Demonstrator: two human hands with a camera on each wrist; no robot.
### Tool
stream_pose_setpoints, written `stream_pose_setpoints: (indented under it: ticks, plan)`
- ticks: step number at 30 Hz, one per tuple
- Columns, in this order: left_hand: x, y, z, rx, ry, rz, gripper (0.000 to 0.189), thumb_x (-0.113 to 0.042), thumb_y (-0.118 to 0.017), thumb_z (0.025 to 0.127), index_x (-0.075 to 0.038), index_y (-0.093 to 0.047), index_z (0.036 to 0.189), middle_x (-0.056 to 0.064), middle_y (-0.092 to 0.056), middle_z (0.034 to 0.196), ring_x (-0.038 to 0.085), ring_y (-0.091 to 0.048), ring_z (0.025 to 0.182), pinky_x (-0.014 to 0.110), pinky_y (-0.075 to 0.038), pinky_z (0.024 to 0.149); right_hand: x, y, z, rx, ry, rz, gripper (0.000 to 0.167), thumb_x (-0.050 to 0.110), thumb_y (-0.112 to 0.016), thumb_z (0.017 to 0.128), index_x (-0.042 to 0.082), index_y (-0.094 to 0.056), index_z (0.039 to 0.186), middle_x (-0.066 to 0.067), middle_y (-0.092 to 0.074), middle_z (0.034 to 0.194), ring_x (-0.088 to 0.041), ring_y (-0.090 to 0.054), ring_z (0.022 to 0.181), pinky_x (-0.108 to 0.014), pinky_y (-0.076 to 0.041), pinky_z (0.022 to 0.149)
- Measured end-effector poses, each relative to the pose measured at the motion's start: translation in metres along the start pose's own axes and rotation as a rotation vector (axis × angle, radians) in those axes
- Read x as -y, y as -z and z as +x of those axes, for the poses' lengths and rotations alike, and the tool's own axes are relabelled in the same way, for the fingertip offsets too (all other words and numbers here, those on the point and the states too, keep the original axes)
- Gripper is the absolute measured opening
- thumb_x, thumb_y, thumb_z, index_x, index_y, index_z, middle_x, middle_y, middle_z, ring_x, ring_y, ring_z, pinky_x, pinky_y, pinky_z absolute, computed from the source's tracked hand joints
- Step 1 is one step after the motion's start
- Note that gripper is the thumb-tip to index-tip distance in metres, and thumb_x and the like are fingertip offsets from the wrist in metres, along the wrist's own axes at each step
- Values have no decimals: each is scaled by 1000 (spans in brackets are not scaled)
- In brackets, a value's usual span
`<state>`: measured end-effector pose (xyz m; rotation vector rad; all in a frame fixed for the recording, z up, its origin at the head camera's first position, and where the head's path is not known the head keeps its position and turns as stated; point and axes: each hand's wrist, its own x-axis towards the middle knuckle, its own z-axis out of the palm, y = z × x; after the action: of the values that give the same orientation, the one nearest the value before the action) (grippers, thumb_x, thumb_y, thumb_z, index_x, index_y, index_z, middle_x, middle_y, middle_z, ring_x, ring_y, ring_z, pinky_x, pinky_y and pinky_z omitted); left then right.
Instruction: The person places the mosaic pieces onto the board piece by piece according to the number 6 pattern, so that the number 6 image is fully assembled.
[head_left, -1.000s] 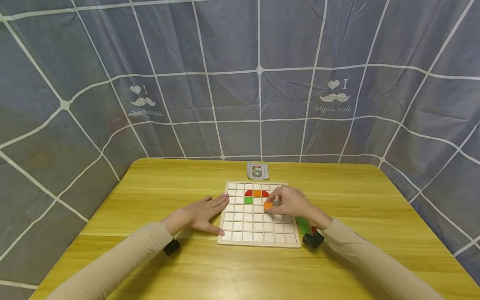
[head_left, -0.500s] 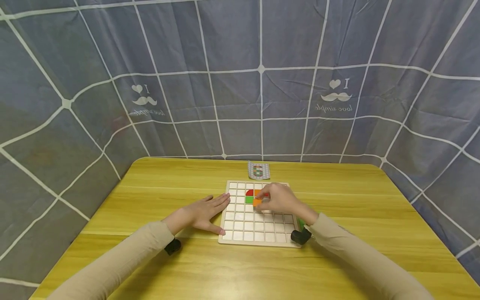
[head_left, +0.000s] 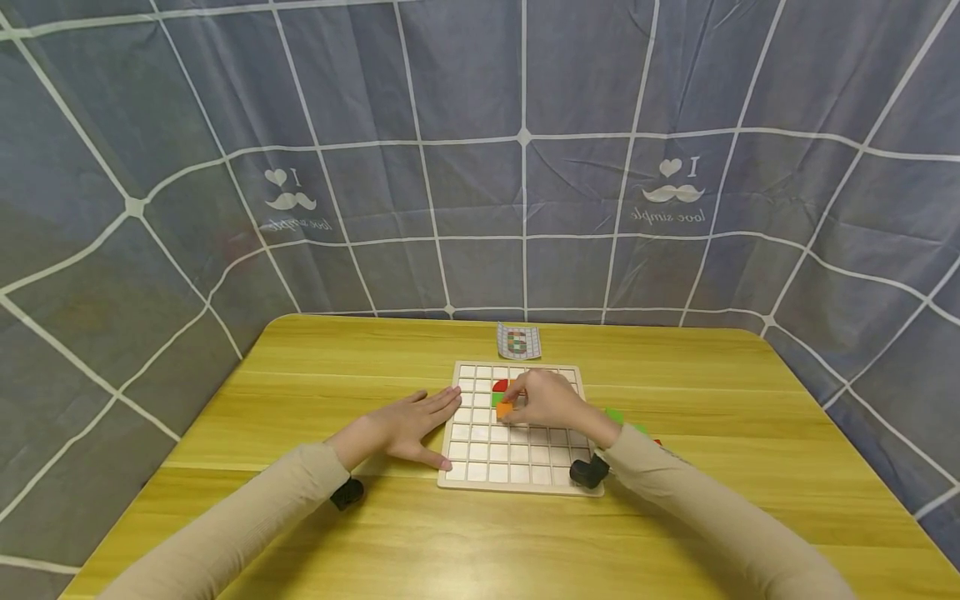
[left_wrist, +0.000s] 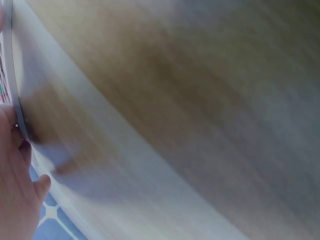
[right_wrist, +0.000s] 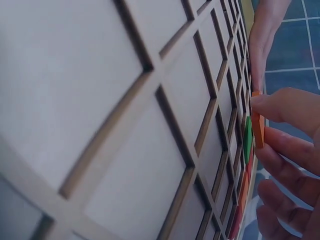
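My right hand (head_left: 551, 398) pinches an orange square tile (head_left: 504, 412) between thumb and fingertips, close over the wooden grid board (head_left: 487, 485). In the right wrist view the orange tile (right_wrist: 258, 120) is seen edge-on, near a green tile (right_wrist: 248, 137) in the board. In the head view a red quarter-round tile (head_left: 500, 386) sits in the grid above a partly covered green tile (head_left: 497, 400); my right hand hides most of the tiles beside them. My left hand (head_left: 408, 429) lies flat with fingers spread, its fingertips and thumb at the board's left edge.
Behind the board lies a small card (head_left: 517, 342) with a coloured pattern on a grid. Loose green tiles (head_left: 615, 415) and a bit of red show right of the board, partly behind the right forearm. A grey curtain (head_left: 480, 192) hangs behind the wooden table (head_left: 360, 350).
The right hand has moved left across the board with the orange tile, from right of the green tile to just below it. The left hand has stayed at the board's edge.
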<state>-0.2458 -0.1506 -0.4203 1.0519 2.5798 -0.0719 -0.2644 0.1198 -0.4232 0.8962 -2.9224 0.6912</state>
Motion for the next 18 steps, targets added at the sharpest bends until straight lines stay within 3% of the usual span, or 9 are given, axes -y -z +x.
stream_pose_setpoints:
  ticks: [6,18]
  plan:
    - [-1,0,-1,-6,1,-1,104,-73,-50,84,-13,-5,156,4,1,164,19,-4,151,46,-11,122,1,-3,0,33,15,-5,20,34,-80,75,21,-76,89,10,-72,84,-4,-41,55,-19,-28,45]
    - [-1,-1,0,-19,-4,-9,104,-71,-52,84,-11,-8,156,6,-1,164,20,-6,151,47,-13,122,4,-6,-1,13,31,-8,20,33,-81,74,20,-77,89,9,-72,82,-2,-47,55,-18,-38,47]
